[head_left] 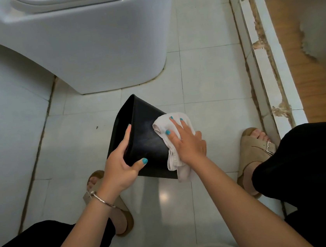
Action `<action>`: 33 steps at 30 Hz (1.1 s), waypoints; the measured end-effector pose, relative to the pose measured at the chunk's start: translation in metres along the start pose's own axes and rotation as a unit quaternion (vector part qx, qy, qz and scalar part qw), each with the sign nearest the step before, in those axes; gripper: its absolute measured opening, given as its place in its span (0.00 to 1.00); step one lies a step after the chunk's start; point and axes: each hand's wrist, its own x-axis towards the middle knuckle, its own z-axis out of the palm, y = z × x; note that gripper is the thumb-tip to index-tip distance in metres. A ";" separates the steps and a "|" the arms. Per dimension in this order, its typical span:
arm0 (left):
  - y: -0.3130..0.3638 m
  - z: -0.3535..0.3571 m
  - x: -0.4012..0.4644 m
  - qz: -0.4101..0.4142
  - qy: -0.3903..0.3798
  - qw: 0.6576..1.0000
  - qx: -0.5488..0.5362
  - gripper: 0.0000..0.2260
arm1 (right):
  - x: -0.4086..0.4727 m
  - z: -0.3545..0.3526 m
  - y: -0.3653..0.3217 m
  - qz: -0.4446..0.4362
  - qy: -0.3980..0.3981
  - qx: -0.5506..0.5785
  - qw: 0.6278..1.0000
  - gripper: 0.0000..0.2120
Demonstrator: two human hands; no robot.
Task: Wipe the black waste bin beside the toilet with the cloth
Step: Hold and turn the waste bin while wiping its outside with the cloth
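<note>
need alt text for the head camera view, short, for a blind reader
A person's left hand grips the rim of a tilted black waste bin while the right hand presses a white cloth flat against its side. They are above a white tiled floor, in front of a white toilet.

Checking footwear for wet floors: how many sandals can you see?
2: the left sandal sits partly behind the left forearm; the right sandal stands near the white threshold, partly under the trouser leg.
</note>
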 end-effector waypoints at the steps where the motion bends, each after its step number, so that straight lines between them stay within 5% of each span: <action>1: -0.001 0.000 0.000 0.000 0.001 1.000 -0.001 0.44 | -0.001 0.001 -0.002 0.000 -0.001 0.003 1.000 0.25; 6: -0.003 0.000 -0.001 -0.007 0.003 1.000 0.002 0.44 | 0.000 0.004 -0.004 -0.042 -0.017 -0.008 0.999 0.32; 15: 0.005 0.000 0.008 0.020 -0.014 0.999 0.037 0.44 | -0.012 0.006 -0.003 -0.039 0.025 0.021 0.999 0.26; 25: 0.006 -0.001 0.020 0.023 -0.009 1.000 0.009 0.42 | -0.034 0.005 -0.046 -0.184 0.090 -0.010 0.979 0.27; 33: -0.003 -0.007 0.010 0.016 -0.006 1.000 -0.006 0.43 | -0.015 0.008 -0.026 -0.146 0.083 -0.011 0.986 0.24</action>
